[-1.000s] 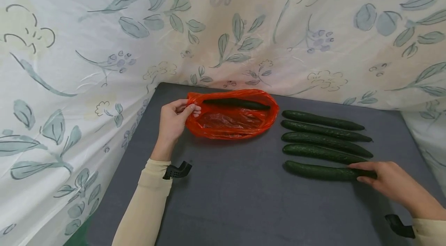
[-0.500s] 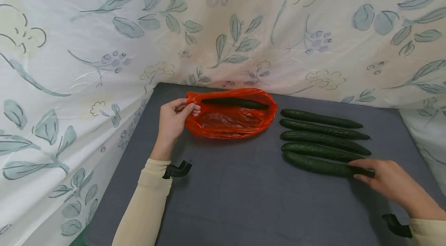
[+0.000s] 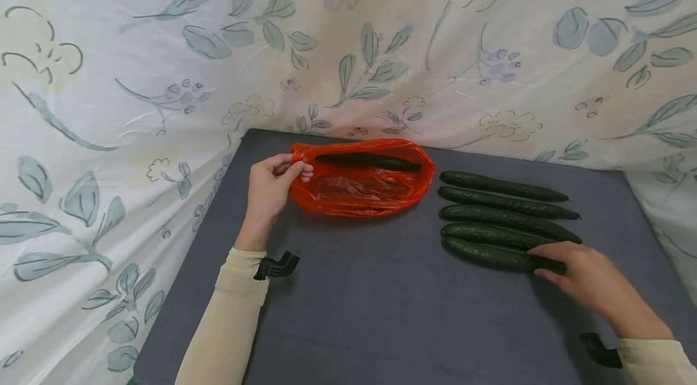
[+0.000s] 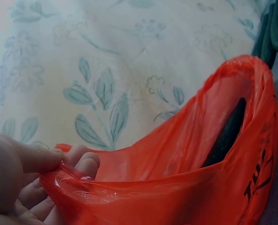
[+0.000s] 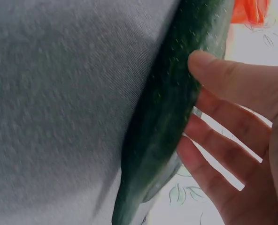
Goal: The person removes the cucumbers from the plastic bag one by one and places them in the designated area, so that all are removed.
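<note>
My left hand [image 3: 301,171] pinches the left rim of a red plastic bag [image 3: 362,188] and holds its mouth wide; in the left wrist view the left hand [image 4: 59,168] bunches the bag [image 4: 176,183] film. One dark cucumber [image 3: 370,161] lies inside the bag along its far wall, seen also as the cucumber [image 4: 228,133] in that view. Right of the bag lies a row of several cucumbers [image 3: 503,202]. My right hand [image 3: 550,259] grips the right end of the nearest cucumber [image 3: 487,253]. In the right wrist view the right hand [image 5: 200,108] has its thumb over the cucumber [image 5: 172,93] and its fingers [image 5: 214,154] behind it.
Everything lies on a dark grey table [image 3: 354,294]. A floral cloth [image 3: 348,40] hangs close behind and along both sides. Black wrist mounts [image 3: 278,266] show at both sleeves.
My right hand has drawn the nearest cucumber back and to the left, so it now lies against the row. The left hand and bag have stayed put.
</note>
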Demonstrator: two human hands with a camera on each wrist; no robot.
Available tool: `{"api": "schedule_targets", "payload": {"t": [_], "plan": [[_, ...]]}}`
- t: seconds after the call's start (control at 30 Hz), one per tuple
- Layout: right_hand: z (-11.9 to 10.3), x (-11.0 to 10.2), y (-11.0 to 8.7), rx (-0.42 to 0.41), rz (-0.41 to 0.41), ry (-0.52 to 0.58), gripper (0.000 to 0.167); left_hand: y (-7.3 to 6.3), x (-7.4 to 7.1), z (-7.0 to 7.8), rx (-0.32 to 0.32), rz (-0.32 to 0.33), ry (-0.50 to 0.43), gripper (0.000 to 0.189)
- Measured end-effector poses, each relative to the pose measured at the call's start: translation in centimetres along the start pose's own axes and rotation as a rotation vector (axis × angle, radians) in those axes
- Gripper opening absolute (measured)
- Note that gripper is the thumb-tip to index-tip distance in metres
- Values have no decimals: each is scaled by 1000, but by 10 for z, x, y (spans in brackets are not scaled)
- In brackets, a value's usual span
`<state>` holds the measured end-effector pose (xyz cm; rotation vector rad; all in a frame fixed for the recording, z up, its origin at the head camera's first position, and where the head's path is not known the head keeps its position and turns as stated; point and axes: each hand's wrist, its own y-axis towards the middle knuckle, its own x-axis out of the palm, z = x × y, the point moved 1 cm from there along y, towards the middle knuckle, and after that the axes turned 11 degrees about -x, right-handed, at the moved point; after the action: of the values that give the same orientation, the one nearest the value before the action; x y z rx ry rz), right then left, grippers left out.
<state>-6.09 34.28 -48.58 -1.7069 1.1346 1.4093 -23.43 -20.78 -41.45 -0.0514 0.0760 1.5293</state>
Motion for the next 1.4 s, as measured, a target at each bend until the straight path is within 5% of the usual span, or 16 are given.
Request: {"api": "schedule_targets", "payload": {"t": [0.33,0.77,0.93,1.4], "plan": [[-4,5,1,-130,166,-66,47,0,1,2,-2,0,3,24],[-6,7,1,-124,194,-59,49,-5,1,2,8,11,-2,24],[-12,-2,5,-91,248,-50,62,-6,1,1,20,10,-6,24],[-49,-38,59,-148,481,2,79,-8,-3,3,22,1,-2,25]]}}
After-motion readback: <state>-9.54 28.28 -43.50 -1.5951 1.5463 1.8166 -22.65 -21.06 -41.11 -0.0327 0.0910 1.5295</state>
